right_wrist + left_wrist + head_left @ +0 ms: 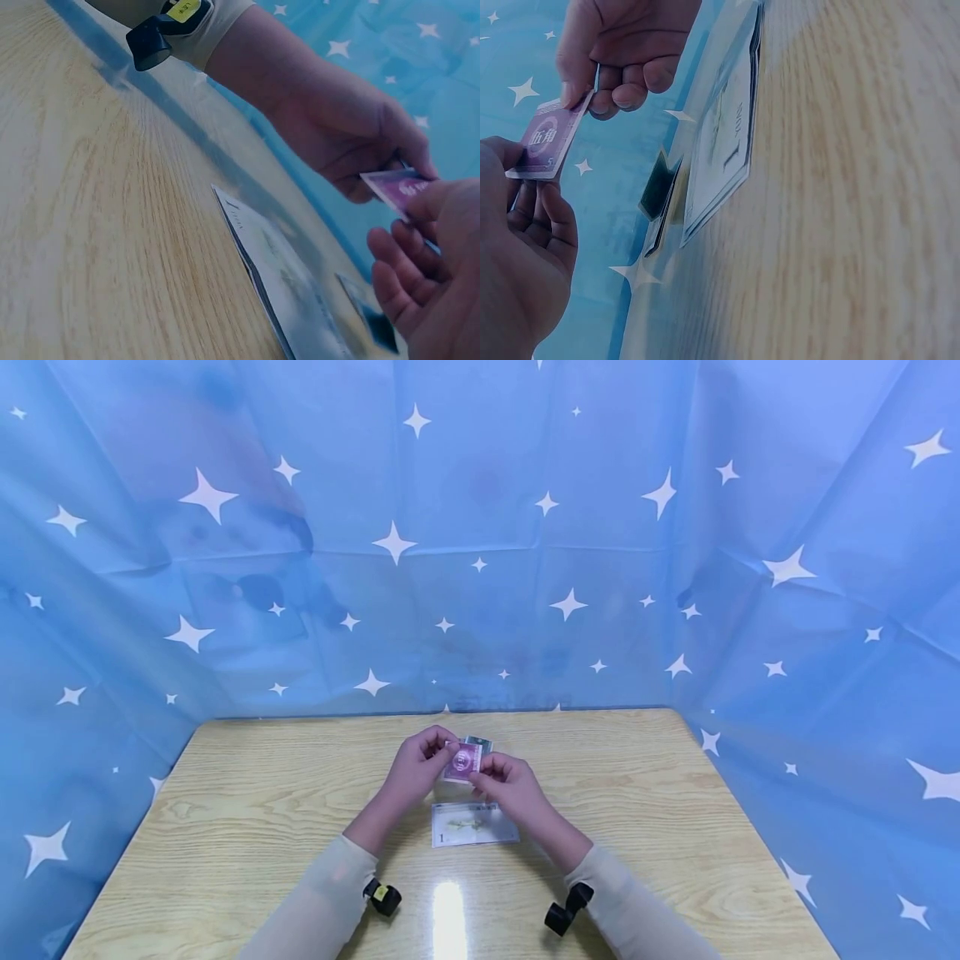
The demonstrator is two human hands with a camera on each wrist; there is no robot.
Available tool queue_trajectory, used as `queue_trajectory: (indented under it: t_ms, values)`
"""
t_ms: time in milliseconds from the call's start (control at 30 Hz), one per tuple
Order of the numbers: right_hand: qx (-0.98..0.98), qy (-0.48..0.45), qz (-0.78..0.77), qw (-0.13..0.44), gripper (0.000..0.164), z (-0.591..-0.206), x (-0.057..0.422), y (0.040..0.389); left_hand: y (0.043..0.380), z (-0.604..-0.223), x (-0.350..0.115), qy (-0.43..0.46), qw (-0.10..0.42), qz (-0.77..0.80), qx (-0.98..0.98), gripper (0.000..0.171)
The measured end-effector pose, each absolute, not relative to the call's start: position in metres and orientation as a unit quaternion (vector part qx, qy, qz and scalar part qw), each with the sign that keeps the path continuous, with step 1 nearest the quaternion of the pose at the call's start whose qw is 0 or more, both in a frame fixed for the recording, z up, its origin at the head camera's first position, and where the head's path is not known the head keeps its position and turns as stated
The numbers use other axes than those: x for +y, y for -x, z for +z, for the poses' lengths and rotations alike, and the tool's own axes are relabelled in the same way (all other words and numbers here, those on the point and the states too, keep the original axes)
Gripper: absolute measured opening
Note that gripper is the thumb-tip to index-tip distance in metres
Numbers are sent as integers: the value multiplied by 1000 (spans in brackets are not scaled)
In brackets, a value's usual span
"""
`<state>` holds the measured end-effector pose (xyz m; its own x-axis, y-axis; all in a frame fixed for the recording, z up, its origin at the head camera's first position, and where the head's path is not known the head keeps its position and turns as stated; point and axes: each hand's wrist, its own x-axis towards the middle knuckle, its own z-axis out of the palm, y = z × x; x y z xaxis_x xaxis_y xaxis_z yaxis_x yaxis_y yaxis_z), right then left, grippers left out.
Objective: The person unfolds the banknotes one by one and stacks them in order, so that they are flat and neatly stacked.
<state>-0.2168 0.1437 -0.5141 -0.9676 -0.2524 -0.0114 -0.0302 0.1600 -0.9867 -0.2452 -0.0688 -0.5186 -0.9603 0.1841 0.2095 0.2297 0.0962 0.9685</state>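
Near the middle of the head view, the left hand [415, 768] and the right hand [508, 783] are both pinching 1 small purple banknote [461, 761] above the wooden table [247, 810]. It is looking thin, light and easy to crease, so holding it by the 2 short edges seems best.

a purple note [462, 761] with a pale round emblem and white characters is seen, beside a dark green note [481, 745] and a pale grey-white note [472, 823] printed with a faint green sprig. the counter [262, 793] is shown in light yellow wood grain, the backdrop cloth [480, 543] in blue scattered with white four-pointed stars, and the sleeves [322, 902] in cream.
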Motion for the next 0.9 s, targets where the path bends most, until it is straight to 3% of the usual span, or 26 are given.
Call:
queue_trajectory:
  t_ms: [900]
  values:
    - [750, 51, -659, -5, 7, -513, 151, 232, 232, -535, -77, 180, -70, -615, -764, 5]
